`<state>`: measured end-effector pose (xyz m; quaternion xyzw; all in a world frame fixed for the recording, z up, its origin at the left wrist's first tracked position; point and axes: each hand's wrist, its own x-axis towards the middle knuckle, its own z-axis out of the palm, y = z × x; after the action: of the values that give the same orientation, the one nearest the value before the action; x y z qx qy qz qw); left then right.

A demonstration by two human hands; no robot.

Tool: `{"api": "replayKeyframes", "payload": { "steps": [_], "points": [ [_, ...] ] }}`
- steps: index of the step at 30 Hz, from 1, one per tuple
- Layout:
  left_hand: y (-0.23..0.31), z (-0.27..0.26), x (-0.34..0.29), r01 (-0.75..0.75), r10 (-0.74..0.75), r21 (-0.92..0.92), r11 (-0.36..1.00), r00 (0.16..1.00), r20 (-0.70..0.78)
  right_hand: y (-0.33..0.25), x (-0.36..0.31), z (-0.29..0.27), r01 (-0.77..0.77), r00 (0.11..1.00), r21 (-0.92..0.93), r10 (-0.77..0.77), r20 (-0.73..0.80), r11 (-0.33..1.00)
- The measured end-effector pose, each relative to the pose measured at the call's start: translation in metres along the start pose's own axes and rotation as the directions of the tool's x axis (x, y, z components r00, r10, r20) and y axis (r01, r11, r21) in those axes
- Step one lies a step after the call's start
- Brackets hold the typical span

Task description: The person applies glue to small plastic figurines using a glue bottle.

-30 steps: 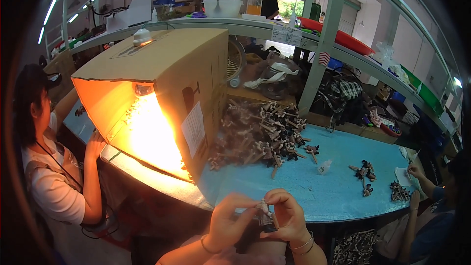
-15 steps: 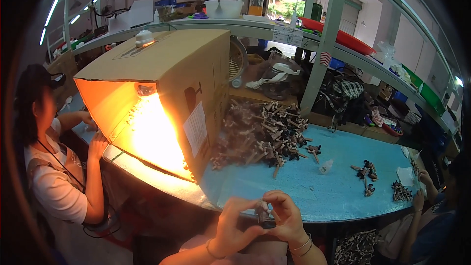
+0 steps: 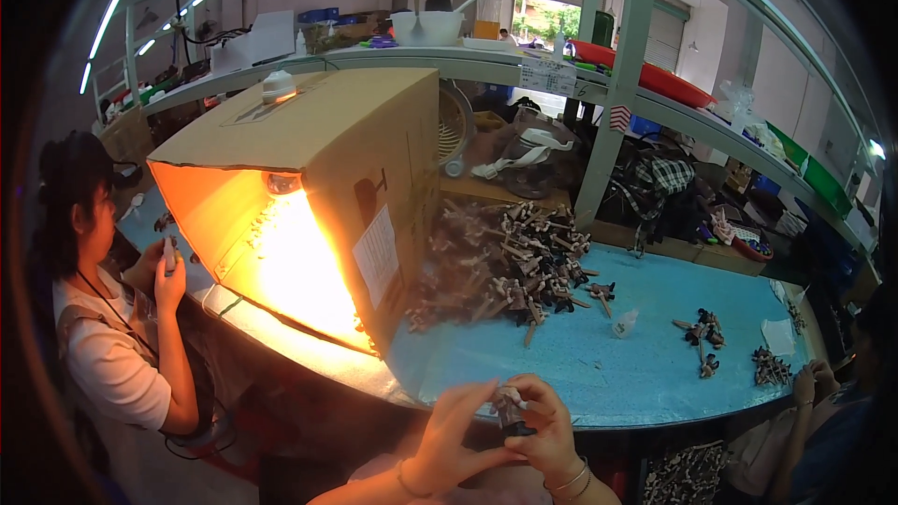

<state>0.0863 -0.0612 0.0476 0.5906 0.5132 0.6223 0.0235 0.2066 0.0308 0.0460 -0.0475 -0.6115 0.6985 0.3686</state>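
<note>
Over the near edge of the blue table, a small figurine with a pale upper part and a dark base is held between my two hands. My right hand grips it from the right, with fingers curled over its top and side. On the other side, my left hand closes on it, index finger at the top and thumb stretched toward the base. Part of the figurine is hidden by my fingers. Farther back lies a large pile of similar small figurines, many with light sticks attached.
A cardboard box with a glowing lamp inside stands at the left. Loose figurines and a small clear item lie on the blue table. Co-workers sit left and right. A shelf spans the back.
The figurine has turned slightly in my fingers. The left co-worker's hands have moved from the box edge and now hold a small item. The right co-worker's hands have come together.
</note>
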Motion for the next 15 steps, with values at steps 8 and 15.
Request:
{"api": "replayKeyframes", "payload": {
  "steps": [8, 15],
  "points": [
    [-0.012, -0.021, 0.006, 0.063, -0.061, -0.007, 0.998, 0.98, 0.192, 0.006, -0.002, -0.008, -0.104, 0.993, 0.205, 0.09, 0.076, 0.973],
    [-0.001, -0.04, 0.037, -0.038, 0.025, 0.022, 0.999, 0.9, 0.435, 0.001, -0.004, -0.015, -0.168, 0.977, 0.15, 0.144, 0.156, 0.974]
  ]
}}
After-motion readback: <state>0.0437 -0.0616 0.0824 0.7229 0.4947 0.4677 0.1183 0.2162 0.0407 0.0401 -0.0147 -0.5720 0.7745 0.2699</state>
